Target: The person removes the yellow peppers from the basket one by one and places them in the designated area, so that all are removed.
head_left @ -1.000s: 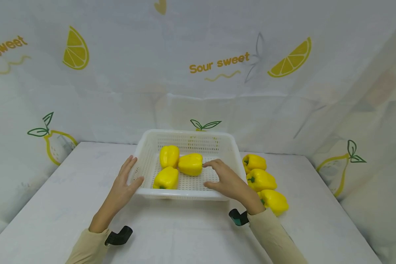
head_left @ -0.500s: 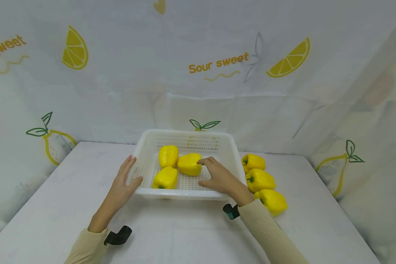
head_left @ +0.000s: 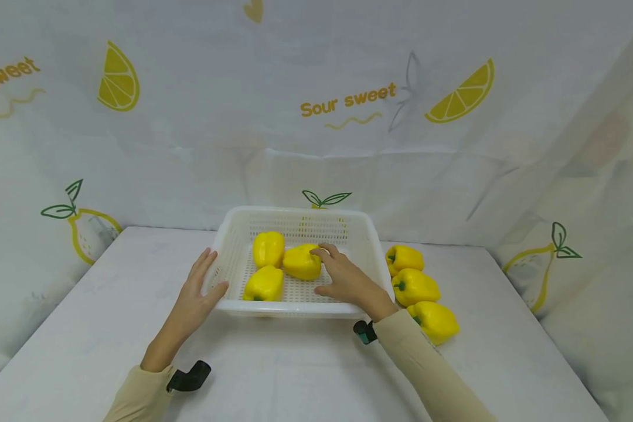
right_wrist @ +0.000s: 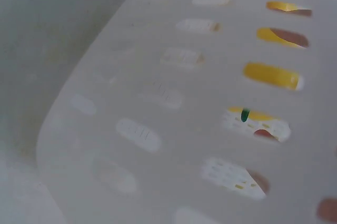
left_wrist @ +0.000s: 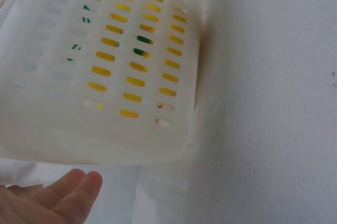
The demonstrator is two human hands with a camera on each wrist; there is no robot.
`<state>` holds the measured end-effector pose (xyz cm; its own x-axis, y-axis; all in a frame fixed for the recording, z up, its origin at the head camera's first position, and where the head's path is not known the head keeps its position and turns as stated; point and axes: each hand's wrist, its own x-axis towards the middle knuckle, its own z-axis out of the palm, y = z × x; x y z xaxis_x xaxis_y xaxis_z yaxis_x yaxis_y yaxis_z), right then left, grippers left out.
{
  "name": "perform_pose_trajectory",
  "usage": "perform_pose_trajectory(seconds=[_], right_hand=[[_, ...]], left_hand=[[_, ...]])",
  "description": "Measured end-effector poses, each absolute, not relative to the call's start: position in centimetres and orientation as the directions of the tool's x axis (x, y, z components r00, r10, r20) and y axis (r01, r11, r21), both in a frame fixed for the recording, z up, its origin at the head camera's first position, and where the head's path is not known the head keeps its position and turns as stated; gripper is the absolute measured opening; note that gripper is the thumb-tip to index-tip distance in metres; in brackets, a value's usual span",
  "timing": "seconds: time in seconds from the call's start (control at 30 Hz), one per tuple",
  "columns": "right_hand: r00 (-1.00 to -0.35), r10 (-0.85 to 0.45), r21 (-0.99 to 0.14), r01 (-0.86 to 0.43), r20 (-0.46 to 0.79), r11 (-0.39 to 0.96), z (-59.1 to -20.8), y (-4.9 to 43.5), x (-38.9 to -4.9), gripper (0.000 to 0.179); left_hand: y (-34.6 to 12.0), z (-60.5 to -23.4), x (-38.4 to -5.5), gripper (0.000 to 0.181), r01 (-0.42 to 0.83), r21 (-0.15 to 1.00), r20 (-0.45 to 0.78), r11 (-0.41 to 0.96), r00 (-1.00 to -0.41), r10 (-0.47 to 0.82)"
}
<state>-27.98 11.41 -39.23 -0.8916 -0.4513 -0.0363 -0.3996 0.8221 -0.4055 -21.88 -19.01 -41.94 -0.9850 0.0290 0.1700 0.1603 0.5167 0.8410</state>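
A white slotted plastic basket [head_left: 295, 308] stands on the table and holds three yellow bell peppers: a back left one [head_left: 268, 249], a front left one [head_left: 264, 284] and a middle one [head_left: 299, 262]. My right hand [head_left: 350, 282] reaches over the front right of the basket. Its fingertips are at the right end of the middle pepper, the thumb spread apart below. My left hand [head_left: 192, 302] lies along the basket's left side, fingers extended, thumb by the front left corner. The left wrist view shows its fingertips [left_wrist: 84, 192] beside the basket wall. Through slots, the right wrist view shows bits of pepper and hand.
Right of the basket, three more yellow bell peppers lie in a row: the back one [head_left: 405, 259], a middle one [head_left: 417, 286] and the front one [head_left: 435, 322]. A lemon-print white curtain [head_left: 200, 146] hangs behind and at the sides of the white-covered table [head_left: 274, 369].
My right hand has moved left and slightly up inside the basket, its fingertips coming to the end of the middle pepper. The left hand and the peppers stay about where they were.
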Motion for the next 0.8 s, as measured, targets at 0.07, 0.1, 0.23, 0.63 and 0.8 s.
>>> perform_pose_trajectory(seconds=[0.07,0.1,0.23,0.63,0.8], right_hand=[[-0.888,-0.458,-0.397,-0.404,-0.046,0.824,-39.35,11.36,-28.11,0.08],[-0.886,-0.46,-0.391,-0.406,-0.052,0.826,-39.41,11.34,-28.15,0.081],[-0.889,-0.456,-0.358,-0.41,-0.051,0.839,-39.56,11.29,-28.23,0.081],[-0.895,-0.446,-0.369,-0.415,0.003,0.831,-39.24,11.31,-28.04,0.064],[-0.889,-0.456,-0.357,-0.437,0.033,0.825,-39.33,11.31,-27.96,0.056]], left_hand=[[-19.0,-41.96,-21.84,0.071,0.158,0.842,0.168,0.516,-0.985,0.026],[-19.01,-41.97,-21.83,0.071,0.158,0.842,0.169,0.516,-0.985,0.025],[-18.99,-42.04,-21.82,0.071,0.162,0.841,0.175,0.516,-0.984,0.025],[-18.98,-41.85,-21.94,0.071,0.159,0.846,0.168,0.509,-0.985,0.028],[-19.08,-41.87,-21.89,0.072,0.157,0.852,0.162,0.5,-0.986,0.035]])
